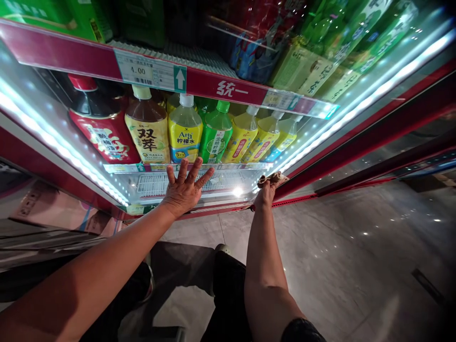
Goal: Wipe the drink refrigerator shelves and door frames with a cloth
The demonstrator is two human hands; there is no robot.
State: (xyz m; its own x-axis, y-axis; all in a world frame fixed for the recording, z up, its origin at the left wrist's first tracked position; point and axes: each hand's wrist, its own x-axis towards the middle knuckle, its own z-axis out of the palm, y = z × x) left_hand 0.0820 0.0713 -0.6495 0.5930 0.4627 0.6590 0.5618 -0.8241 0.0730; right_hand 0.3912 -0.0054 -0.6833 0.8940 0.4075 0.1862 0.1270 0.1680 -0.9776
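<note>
One lit drinks cooler (67,175) fills the upper part of the view, its front standing over a grey floor (342,237). A dark red shelf strip (203,88) runs across it, and a white wire rack (153,185) lies low inside. Between these stands a row of bottles: the large red-capped bottle (103,130) at the left end, a pale-labelled bottle (147,135), a yellow-and-blue-labelled bottle (185,135), a green bottle (216,135), then yellow-labelled bottles (242,137). Of the two hands, the left hand (183,192) is spread and holds nothing, just below the green bottle in the view; whether its palm touches the glass cannot be told. The right hand (266,192) grasps a crumpled cloth (272,179) at the cooler's lower right edge, beside the bright light strip (313,147). Smallest is a price tag (137,71) reading 4.00.
</note>
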